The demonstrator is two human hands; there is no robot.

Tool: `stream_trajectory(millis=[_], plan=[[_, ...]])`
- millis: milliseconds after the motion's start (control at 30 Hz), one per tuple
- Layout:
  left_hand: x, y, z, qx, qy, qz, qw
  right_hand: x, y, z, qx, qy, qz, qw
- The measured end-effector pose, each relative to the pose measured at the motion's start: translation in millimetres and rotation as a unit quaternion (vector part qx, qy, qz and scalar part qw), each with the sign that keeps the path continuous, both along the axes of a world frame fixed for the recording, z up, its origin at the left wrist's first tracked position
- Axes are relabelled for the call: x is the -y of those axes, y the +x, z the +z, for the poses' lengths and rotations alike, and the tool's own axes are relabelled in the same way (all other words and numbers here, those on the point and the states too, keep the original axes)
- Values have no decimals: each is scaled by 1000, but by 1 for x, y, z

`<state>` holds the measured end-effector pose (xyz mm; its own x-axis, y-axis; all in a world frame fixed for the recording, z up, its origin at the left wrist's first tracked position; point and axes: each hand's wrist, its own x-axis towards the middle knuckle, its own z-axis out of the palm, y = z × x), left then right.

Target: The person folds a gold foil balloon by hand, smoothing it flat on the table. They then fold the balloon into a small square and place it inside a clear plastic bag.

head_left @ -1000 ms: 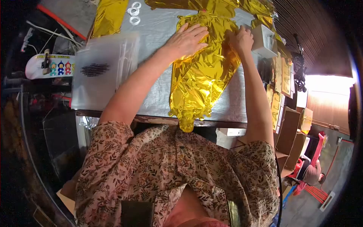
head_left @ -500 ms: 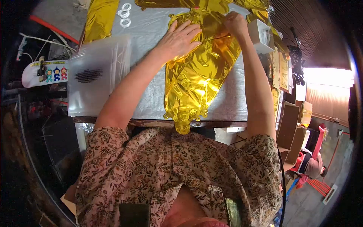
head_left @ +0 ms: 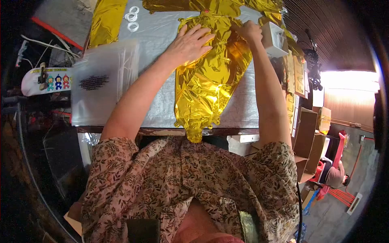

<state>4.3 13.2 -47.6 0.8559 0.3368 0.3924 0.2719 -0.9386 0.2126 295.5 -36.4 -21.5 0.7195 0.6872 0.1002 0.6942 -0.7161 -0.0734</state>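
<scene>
A flat gold foil balloon (head_left: 204,77) lies lengthwise on the silver-covered table, its narrow tab hanging over the near edge. My left hand (head_left: 189,45) rests on its upper left part, fingers spread and palm down. At the balloon's upper right edge my right hand (head_left: 250,32) is closed, pinching the foil. The tips of those fingers are partly hidden. Creases and a darker orange reflection run across the foil between both hands.
Clear plastic bags (head_left: 103,85) are stacked at the left. White rings (head_left: 131,18) lie behind them. More gold foil (head_left: 107,22) covers the far left and back. A white box (head_left: 274,39) stands right of my right hand. Another person (head_left: 335,176) is far right.
My right hand has shifted slightly left and toward me along the foil's edge. My left hand stays flat on the balloon. The whole view has moved a little.
</scene>
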Motion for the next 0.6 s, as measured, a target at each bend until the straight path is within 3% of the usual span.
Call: stream_trajectory(millis=[133, 200, 300, 367, 400, 433, 467, 533, 567, 600], plan=[[0, -1, 5, -44, -26, -8, 999, -3, 9, -14, 51, 46, 32, 997], [0, 0, 5, -45, -22, -8, 999, -6, 13, -9, -51, 85, 67, 993], [0, -2, 4, -37, -17, -13, 999, -5, -4, 25, -52, 88, 152, 983], [0, -1, 4, -32, -9, -10, 999, -4, -29, 49, -16, 73, 148, 986], [0, 1, 2, -33, -10, -13, 999, 5, -53, 70, -331, 242, 119, 904], [-2, 2, -2, -15, 1, -12, 1000, 14, -68, 83, -600, 380, 76, 700], [-4, 3, -4, 4, 12, -8, 1000, 21, -72, 80, -600, 379, 76, 701], [-3, 2, -3, -1, -3, -3, 1000, 34, -72, 59, -576, 472, 216, 631], [-2, 2, -3, -7, -17, -2, 1000, 43, -67, 45, -576, 471, 216, 632], [-1, 1, 1, -7, -17, -2, 1000, 55, -56, 27, -415, 418, 239, 772]])
